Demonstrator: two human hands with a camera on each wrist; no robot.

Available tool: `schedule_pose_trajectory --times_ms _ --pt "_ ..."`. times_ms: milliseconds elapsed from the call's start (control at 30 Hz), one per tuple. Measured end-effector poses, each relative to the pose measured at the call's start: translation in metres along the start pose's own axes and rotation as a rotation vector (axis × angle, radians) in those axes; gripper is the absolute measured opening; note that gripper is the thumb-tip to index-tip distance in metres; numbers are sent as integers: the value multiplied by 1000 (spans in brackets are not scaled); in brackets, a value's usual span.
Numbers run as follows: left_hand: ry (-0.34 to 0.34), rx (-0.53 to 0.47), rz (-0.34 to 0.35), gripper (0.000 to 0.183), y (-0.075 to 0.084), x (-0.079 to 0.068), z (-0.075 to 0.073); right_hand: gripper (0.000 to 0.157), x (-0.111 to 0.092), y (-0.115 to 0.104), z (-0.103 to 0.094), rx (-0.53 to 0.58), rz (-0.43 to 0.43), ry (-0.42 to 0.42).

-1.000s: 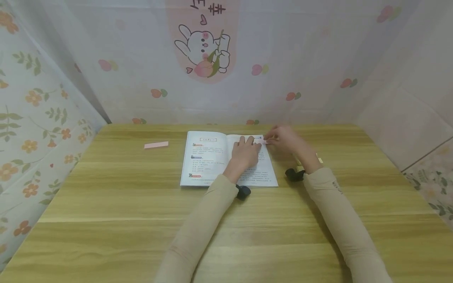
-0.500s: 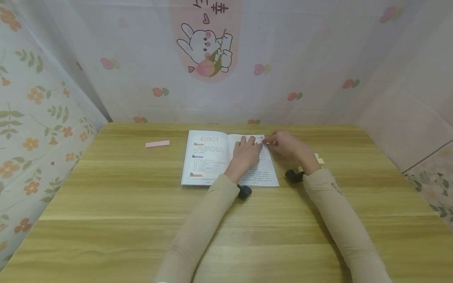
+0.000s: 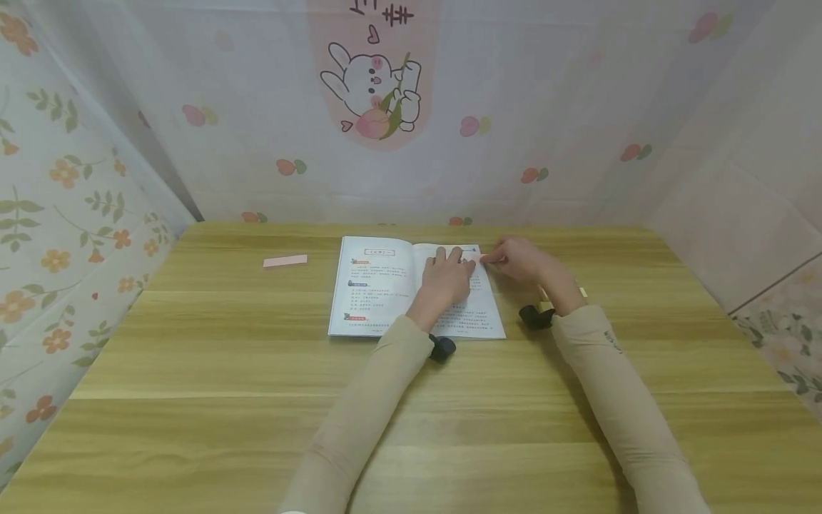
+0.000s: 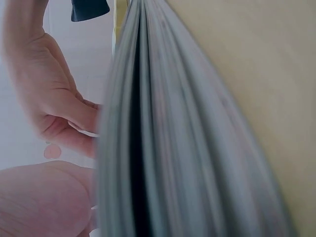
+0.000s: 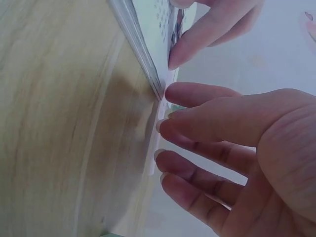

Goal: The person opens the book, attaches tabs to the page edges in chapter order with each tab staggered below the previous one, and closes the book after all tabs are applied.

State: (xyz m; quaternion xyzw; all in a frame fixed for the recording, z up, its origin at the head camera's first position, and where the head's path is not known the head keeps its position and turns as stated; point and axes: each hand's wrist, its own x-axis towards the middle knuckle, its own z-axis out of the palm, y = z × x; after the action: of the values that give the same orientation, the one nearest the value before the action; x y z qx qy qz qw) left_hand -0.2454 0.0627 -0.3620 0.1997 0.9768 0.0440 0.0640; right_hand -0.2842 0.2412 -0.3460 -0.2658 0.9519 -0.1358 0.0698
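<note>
An open book [image 3: 379, 303] with printed pages lies near the back of the table. My left hand [image 3: 445, 280] rests on its right page with fingers spread, pressing near the upper outer edge. A pale pink paper strip [image 5: 150, 165] sticks out past that edge in the right wrist view. My right hand [image 3: 521, 258] is at the same edge, its index fingertip right where strip and page meet and its other fingers loosely bent alongside the strip. In the left wrist view, the book's page edges [image 4: 163, 128] hide the fingertips of both hands.
Another pink paper strip [image 3: 285, 262] lies on the table left of the book. Small pale yellow pieces [image 3: 582, 291] show partly behind my right wrist. Black wrist cameras [image 3: 536, 317] hang under both wrists. A printed curtain [image 3: 475, 178] stands behind the table [image 3: 212, 385].
My right hand has lowered from pinching the pink strip at the page edge to touching it with an extended index finger. The left hand stays on the page.
</note>
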Motion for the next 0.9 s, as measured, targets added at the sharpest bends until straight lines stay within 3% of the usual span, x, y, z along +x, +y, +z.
schedule_pose_trajectory --times_ms 333,900 --pt "-15 10 0 47 -1 -1 -2 31 0 -1 3 11 -37 1" --pt "-16 5 17 47 -2 -4 -2 34 0 -9 5 -3 69 -44"
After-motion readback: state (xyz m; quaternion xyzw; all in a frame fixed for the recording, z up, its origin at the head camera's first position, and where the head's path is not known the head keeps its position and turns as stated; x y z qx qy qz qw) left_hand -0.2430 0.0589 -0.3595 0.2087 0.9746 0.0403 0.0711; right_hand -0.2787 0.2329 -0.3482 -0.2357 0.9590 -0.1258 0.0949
